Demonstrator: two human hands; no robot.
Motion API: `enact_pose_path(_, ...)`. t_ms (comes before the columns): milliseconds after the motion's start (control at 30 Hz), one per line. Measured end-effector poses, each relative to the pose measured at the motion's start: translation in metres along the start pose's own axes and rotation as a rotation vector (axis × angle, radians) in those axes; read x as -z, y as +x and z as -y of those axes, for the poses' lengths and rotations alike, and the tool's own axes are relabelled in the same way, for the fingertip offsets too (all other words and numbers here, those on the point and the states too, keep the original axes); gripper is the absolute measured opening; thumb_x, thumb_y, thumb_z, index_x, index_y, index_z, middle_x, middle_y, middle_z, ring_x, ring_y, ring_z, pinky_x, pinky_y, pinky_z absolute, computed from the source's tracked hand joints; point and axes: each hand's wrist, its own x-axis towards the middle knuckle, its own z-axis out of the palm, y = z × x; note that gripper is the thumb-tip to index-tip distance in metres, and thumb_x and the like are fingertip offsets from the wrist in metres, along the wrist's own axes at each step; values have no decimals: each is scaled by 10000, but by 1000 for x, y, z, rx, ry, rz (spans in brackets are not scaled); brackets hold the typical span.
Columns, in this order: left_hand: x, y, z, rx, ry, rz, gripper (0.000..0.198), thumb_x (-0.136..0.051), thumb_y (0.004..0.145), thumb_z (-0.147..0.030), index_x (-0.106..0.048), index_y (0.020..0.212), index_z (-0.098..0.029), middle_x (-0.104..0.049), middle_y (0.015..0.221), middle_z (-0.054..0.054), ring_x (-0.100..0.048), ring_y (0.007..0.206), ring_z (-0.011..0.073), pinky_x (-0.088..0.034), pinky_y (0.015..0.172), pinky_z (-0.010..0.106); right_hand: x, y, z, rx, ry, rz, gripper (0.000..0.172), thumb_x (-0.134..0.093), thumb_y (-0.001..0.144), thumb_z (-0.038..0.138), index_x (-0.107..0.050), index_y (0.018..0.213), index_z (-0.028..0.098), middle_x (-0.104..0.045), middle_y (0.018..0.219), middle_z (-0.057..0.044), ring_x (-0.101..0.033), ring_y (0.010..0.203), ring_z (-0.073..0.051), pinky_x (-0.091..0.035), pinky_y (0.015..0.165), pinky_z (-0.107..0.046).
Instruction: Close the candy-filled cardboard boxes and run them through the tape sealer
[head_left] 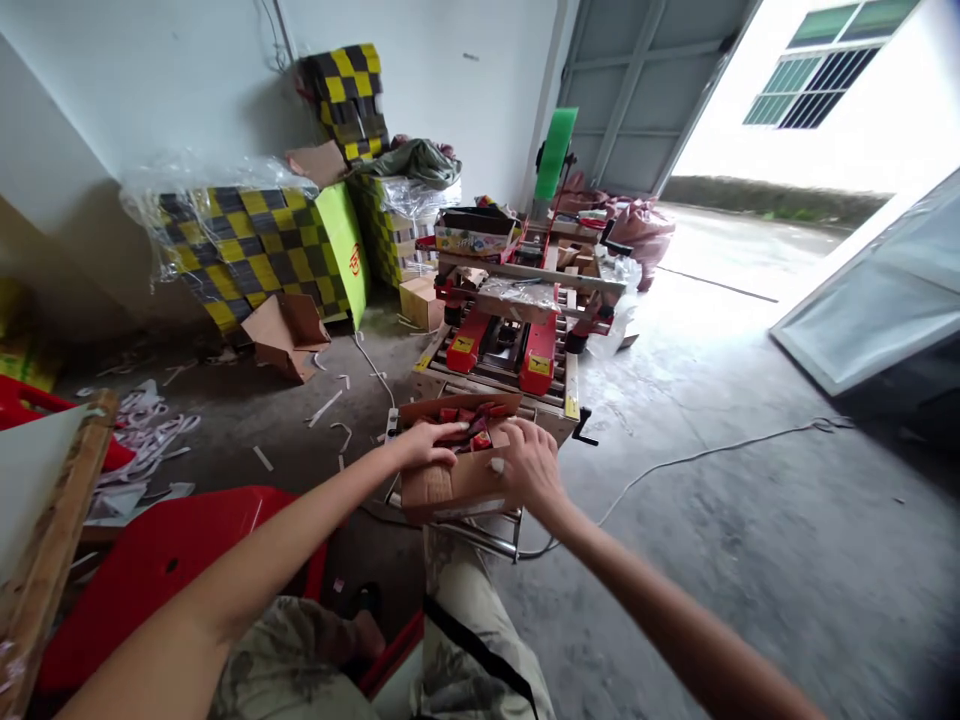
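Observation:
A small brown cardboard box (457,487) with its top open stands at the near end of a roller conveyor. Red shiny packets (480,438) lie inside it. My left hand (427,446) reaches over the box's left side, fingers stretched toward the packets with a gap between thumb and forefinger. On the right side, my right hand (531,465) has its fingers bent over the box's edge and flap. Part of the right rim is hidden by that hand. A small whitish spot shows beside its thumb.
Beyond the box stands a carton sealing machine (504,350) with red side belts, a crank handle (585,428) and a green tape roll (556,152). A red stool (172,570) is at my left. A cable (675,460) crosses the floor. Yellow-black stacks (247,240) stand behind.

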Motion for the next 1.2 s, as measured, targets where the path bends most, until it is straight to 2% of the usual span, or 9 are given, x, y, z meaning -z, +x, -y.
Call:
enact_pose_path(100,-39,-9,-8,47,74,-249,541,-680,750,-264,-534,1263,-174,-635,1189,74,-574,1120,229,-386,1031,378,-38,-34,10,-41,-114,-158,609,-487,856,212,-274,1400,40,-189,1461,-239,-120,1362,-351,-191,1073,-540)
enact_pose_path(200,-91,-21,-31,170,142,-585,395,-528,859,-190,-530,1252,-153,-613,1214,112,-539,1162,238,-365,1030,448,-58,-31,18,-117,-169,-62,581,-341,938,271,-189,1443,29,-102,1493,-234,-25,1384,-337,-247,1054,-543)
enact_pose_path(300,-121,-43,-61,83,122,-752,417,-419,886,-115,-467,1299,-150,-501,1337,135,-440,1260,232,-344,1050,453,-50,-3,22,-148,-222,43,528,-281,969,291,-150,1476,223,-96,1519,-138,-44,1393,-291,-248,1036,-579)
enact_pose_path(433,-88,-79,-69,-291,143,-899,448,-492,863,-146,-462,1299,-244,-448,1355,95,-423,1257,221,-364,1047,398,-36,18,23,6,-371,124,508,-414,942,345,-261,1424,394,-115,1524,-92,-70,1382,-341,-177,1030,-621)
enact_pose_path(533,-38,-69,-39,-174,27,-1086,400,-425,920,-262,-447,1319,-237,-467,1337,96,-415,1264,220,-331,1071,414,-38,19,27,47,-418,170,510,-454,915,324,-317,1400,406,-90,1527,-95,-42,1366,-409,-194,973,-677)
enact_pose_path(633,-23,-25,-8,36,-143,-835,457,-273,961,-385,-411,1361,-211,-506,1324,93,-388,1300,201,-326,1081,401,-44,20,33,17,-419,212,493,-483,888,307,-394,1368,374,-89,1521,-132,-20,1344,-471,-204,892,-740)
enact_pose_path(767,-54,19,-9,97,72,-465,505,-302,947,-380,-325,1418,-199,-372,1454,72,-243,1381,218,-251,1119,427,-44,20,33,-6,-349,179,490,-410,888,221,-405,1378,214,-133,1500,-192,-39,1356,-442,-226,933,-699)
enact_pose_path(1000,-71,16,-30,206,416,-329,533,-248,953,-359,-256,1447,-158,-178,1527,21,-118,1413,214,-205,1136,422,-34,8,6,11,453,-246,521,-423,824,259,-324,1323,145,-448,1320,-152,-415,1244,-245,-379,1014,-438)
enact_pose_path(1200,-64,22,-28,300,167,-274,522,-220,949,-427,-268,1441,-258,-125,1533,-21,-46,1423,202,-74,1142,502,-36,-37,28,250,43,77,922,-501,796,515,-78,1450,21,-140,1486,-233,-64,1376,-371,-72,1081,-626)
